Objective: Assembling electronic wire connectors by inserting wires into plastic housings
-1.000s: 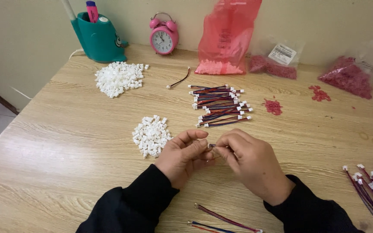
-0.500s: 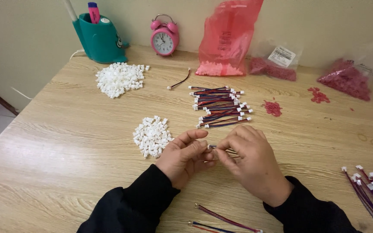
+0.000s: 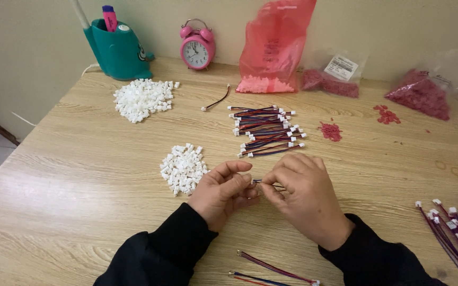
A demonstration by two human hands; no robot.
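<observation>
The left hand (image 3: pixel 221 191) and the right hand (image 3: pixel 303 198) meet low over the middle of the wooden table (image 3: pixel 70 159), fingertips pinched together on a thin wire (image 3: pixel 266 184) that spans the small gap between them. Whether a white piece sits at the wire's end under the left fingers cannot be told. Both sleeves are black.

Just left of the left hand lies a small heap of white connectors (image 3: pixel 183 168), near but not touching it. Beyond the hands, a loose bundle of finished wires (image 3: pixel 266 130) with white ends lies flat, close to the right hand's knuckles. Between the sleeves, near the table's front edge, two more loose wires (image 3: pixel 271 270) lie. Bare wood opens to the left of the hands as far as the left edge, and to the right up to a fan of purple wires (image 3: pixel 454 228) at the right edge.

Farther back, a larger white pile (image 3: pixel 141 98) and a single wire (image 3: pixel 216 100) lie apart. Along the wall stand a teal pen holder (image 3: pixel 117 50), a pink alarm clock (image 3: pixel 197 48) and a tall pink plastic bag (image 3: pixel 274 45). To its right lie a clear bag with a white label (image 3: pixel 335 77) and another bag of red pieces (image 3: pixel 422 92), with red bits (image 3: pixel 331 131) scattered in front.
</observation>
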